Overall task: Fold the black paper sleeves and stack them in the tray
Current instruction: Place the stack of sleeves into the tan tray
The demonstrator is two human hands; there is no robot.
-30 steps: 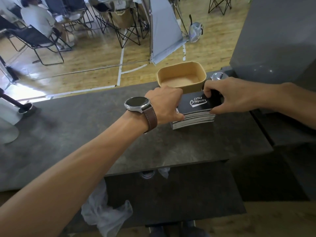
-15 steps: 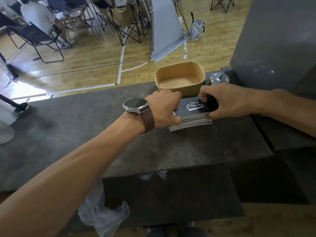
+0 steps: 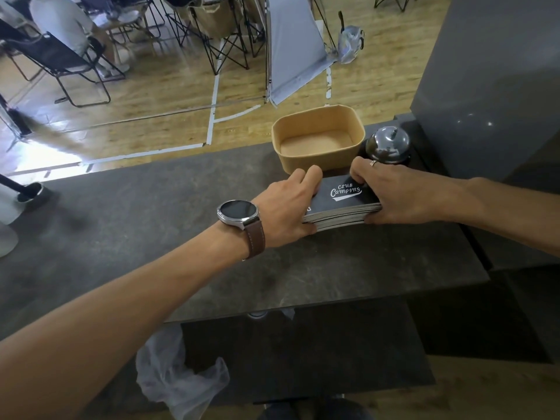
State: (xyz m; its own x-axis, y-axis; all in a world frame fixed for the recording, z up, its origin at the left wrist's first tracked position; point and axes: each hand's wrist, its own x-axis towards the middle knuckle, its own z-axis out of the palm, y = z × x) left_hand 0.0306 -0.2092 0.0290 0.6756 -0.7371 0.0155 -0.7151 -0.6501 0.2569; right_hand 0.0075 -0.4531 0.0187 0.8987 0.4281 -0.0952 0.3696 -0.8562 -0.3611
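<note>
A stack of flat black paper sleeves (image 3: pixel 342 204) with a white "Club Camping" logo on top lies on the dark stone counter (image 3: pixel 151 225). My left hand (image 3: pixel 288 210), with a watch on the wrist, clasps the stack's left end. My right hand (image 3: pixel 391 192), wearing a ring, clasps its right end, thumb at the front edge and fingers on the far edge. Just behind the stack stands the tan paper tray (image 3: pixel 318 137), with nothing in it.
A chrome service bell (image 3: pixel 388 145) sits right of the tray, close to my right hand. A tall grey block (image 3: pixel 491 86) rises at the right. A clear plastic bag (image 3: pixel 178 377) hangs below the counter's near edge. Folding chairs and a seated person are beyond the counter.
My hands have shifted slightly along the stack's ends, squaring it; the right thumb now presses the front edge. The stack stays in the same place on the counter.
</note>
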